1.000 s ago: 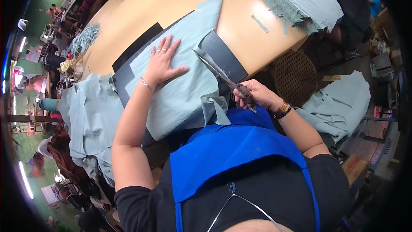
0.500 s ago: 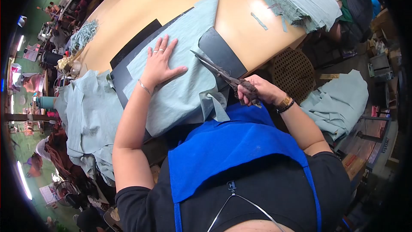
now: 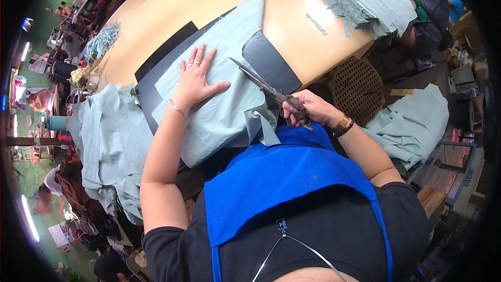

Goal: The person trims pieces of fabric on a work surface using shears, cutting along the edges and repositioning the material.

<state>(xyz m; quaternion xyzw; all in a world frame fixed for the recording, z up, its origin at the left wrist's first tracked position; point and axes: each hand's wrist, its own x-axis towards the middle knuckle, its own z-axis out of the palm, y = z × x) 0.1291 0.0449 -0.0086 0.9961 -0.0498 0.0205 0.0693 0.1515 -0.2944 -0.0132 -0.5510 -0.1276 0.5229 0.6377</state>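
A pale green piece of fabric (image 3: 229, 99) lies over dark sheets (image 3: 271, 60) on the table, its near right corner folded up. My left hand (image 3: 196, 81) rests flat on the fabric with the fingers spread. In my right hand (image 3: 309, 107) is a pair of scissors (image 3: 261, 82) with wrapped handles. The blades point up and left across the fabric, close to its curved right edge, and look nearly closed. Whether they touch the cloth I cannot tell. My right palm and some fingers are hidden behind the handles.
Stacked green fabric pieces (image 3: 365, 0) lie along the far right of the table (image 3: 151, 26). More cloth (image 3: 109, 141) hangs at the left edge, and a pile (image 3: 412, 125) sits at right near a woven seat (image 3: 357, 91). Thread scraps (image 3: 103, 40) lie at left. Other people are beyond.
My right hand and the scissors have shifted slightly left and up, with the blades closer together. The left hand stays flat on the fabric.
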